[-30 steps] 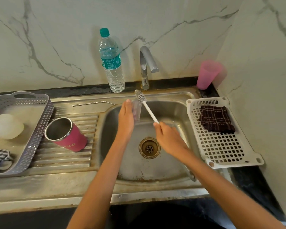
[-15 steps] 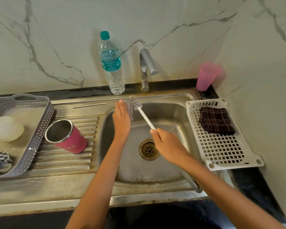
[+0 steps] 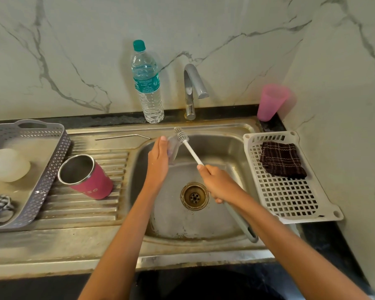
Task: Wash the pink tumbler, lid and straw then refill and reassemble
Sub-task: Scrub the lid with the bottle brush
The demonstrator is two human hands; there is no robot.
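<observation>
Over the steel sink (image 3: 232,232), my left hand (image 3: 157,161) holds the clear lid (image 3: 173,148) upright on edge. My right hand (image 3: 220,184) grips the white handle of a bottle brush (image 3: 183,138), whose bristle head rests against the lid's upper edge. The pink tumbler (image 3: 88,177) lies on its side on the drainboard, its open steel mouth facing up and left. Behind the tumbler, the bent metal straw (image 3: 122,137) lies flat on the drainboard's back ledge.
A water bottle (image 3: 147,83) and the tap (image 3: 193,89) stand behind the sink, a pink plastic cup (image 3: 271,101) in the corner. A white rack (image 3: 290,191) with a dark cloth (image 3: 283,160) is at right. A grey basket (image 3: 41,176) sits at left.
Both hands shifted slightly left and back toward the sink's rear rim, and the brush head slid along the lid. The tumbler and straw stayed put.
</observation>
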